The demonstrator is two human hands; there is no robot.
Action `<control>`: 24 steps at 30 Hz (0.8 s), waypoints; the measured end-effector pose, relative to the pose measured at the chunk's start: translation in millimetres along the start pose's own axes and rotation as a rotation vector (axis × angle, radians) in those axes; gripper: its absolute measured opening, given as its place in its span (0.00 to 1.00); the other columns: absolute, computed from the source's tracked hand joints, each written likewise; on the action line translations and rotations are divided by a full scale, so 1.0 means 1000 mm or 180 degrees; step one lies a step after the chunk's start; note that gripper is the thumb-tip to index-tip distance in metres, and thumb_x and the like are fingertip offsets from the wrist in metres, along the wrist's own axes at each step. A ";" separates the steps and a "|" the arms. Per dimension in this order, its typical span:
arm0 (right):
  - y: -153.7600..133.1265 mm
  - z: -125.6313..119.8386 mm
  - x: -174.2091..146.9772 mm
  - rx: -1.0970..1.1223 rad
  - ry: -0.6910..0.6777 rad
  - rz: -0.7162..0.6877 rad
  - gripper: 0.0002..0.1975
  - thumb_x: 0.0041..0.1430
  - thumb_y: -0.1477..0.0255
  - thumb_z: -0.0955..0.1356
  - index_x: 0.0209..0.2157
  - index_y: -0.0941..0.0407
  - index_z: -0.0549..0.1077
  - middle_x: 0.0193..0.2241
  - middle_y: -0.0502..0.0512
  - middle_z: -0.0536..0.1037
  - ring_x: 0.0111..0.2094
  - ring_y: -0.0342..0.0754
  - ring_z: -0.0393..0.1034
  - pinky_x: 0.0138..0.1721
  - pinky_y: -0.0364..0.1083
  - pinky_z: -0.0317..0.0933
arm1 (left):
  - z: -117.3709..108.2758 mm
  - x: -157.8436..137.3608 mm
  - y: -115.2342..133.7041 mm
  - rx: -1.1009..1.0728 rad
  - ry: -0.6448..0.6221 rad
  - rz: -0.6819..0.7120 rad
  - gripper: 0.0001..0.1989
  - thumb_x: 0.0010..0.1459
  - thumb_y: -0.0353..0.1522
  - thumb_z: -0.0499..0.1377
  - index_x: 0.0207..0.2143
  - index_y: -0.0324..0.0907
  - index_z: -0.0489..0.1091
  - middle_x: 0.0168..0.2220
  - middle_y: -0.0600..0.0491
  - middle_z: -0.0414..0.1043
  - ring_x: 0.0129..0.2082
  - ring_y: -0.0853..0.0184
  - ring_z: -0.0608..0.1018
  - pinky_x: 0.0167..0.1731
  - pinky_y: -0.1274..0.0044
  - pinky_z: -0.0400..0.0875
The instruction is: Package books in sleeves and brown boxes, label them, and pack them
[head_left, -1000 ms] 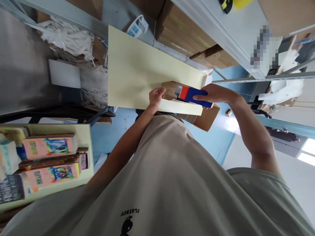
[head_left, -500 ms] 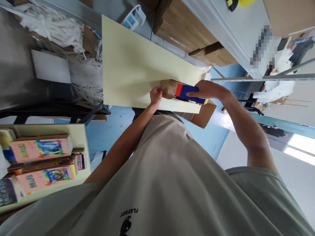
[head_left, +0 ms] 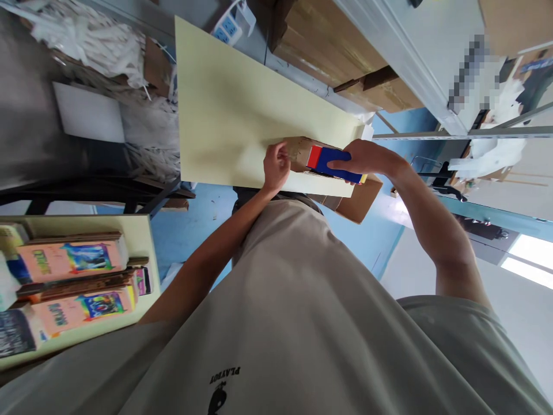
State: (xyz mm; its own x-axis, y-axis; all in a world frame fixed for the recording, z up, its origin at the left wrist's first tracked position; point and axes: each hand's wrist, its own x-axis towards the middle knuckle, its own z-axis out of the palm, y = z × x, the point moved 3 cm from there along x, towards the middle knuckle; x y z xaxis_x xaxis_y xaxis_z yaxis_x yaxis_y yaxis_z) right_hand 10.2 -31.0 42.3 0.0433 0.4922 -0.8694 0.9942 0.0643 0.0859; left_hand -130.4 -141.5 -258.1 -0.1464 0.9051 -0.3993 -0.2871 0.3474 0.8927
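A narrow brown cardboard box [head_left: 298, 151] lies on the pale yellow table near its front edge. Over its right part, my right hand [head_left: 356, 158] grips a flat blue-and-red item [head_left: 330, 161], thumb on top and fingers underneath. The item is blue with a red band at its left end and a bit of yellow at the right; its exact kind does not show. At the box's left end is my left hand [head_left: 276, 168], fingers curled in close to the cardboard. Whatever lies between those fingertips is too small to make out.
The pale yellow table [head_left: 216, 104] stretches away to the left. An open cardboard carton [head_left: 360, 199] stands below its right end. Large cartons [head_left: 324, 46] and a power strip [head_left: 228, 27] are behind it. Colourful packages [head_left: 82, 259] fill a lower-left table.
My left hand has shifted slightly up and left at the box's end, its fingers curling more. My right hand keeps its grip on the blue-and-red item, nearly still.
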 end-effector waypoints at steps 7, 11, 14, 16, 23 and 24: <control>-0.014 -0.004 -0.009 -0.0144 -0.0194 0.0027 0.30 0.74 0.40 0.74 0.40 0.55 0.86 0.30 0.63 0.87 0.38 0.62 0.86 0.46 0.57 0.78 | 0.009 -0.007 0.009 0.0810 -0.1478 0.0707 0.50 0.65 0.45 0.79 0.82 0.48 0.62 0.71 0.35 0.74 0.69 0.40 0.82 0.70 0.50 0.81; -0.024 -0.005 -0.014 -0.0438 -0.0195 -0.0038 0.31 0.76 0.40 0.72 0.43 0.56 0.87 0.30 0.64 0.87 0.38 0.63 0.85 0.44 0.56 0.76 | 0.013 -0.003 0.030 0.1120 -0.1748 0.1066 0.64 0.59 0.48 0.85 0.87 0.52 0.54 0.74 0.35 0.70 0.75 0.34 0.77 0.74 0.45 0.77; -0.030 -0.003 -0.018 -0.0646 -0.0144 -0.0062 0.31 0.76 0.40 0.71 0.46 0.56 0.87 0.32 0.65 0.87 0.39 0.65 0.84 0.43 0.56 0.73 | 0.027 0.002 0.052 0.1392 -0.1771 0.1270 0.64 0.55 0.49 0.88 0.85 0.48 0.61 0.71 0.34 0.72 0.74 0.34 0.76 0.74 0.47 0.77; -0.033 -0.002 -0.021 -0.0728 -0.0110 -0.0049 0.31 0.77 0.41 0.71 0.48 0.57 0.87 0.34 0.66 0.87 0.40 0.65 0.84 0.43 0.56 0.72 | 0.037 0.004 0.062 0.1564 -0.1764 0.1367 0.55 0.56 0.48 0.88 0.79 0.44 0.70 0.68 0.34 0.73 0.70 0.38 0.78 0.71 0.50 0.78; -0.038 -0.003 -0.025 -0.0862 -0.0015 -0.0032 0.35 0.77 0.38 0.69 0.50 0.57 0.87 0.31 0.67 0.85 0.40 0.67 0.83 0.43 0.57 0.71 | 0.046 0.009 0.063 0.1472 -0.1426 0.1271 0.17 0.75 0.49 0.74 0.52 0.48 0.82 0.56 0.42 0.79 0.63 0.51 0.83 0.62 0.62 0.82; -0.037 -0.003 -0.025 -0.0851 -0.0028 -0.0026 0.35 0.77 0.38 0.69 0.50 0.57 0.87 0.31 0.67 0.84 0.40 0.67 0.82 0.44 0.57 0.71 | 0.046 0.009 0.059 0.1491 -0.1403 0.1282 0.18 0.74 0.50 0.75 0.50 0.47 0.82 0.56 0.42 0.79 0.62 0.49 0.83 0.61 0.60 0.82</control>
State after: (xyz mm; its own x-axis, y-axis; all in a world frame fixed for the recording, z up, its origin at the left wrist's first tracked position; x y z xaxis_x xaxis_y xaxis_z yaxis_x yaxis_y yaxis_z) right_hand -27.4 -43.0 62.5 0.0373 0.4831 -0.8748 0.9334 0.2958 0.2031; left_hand -105.4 -101.4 -199.2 0.2654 0.9641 0.0089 0.1550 -0.0518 0.9866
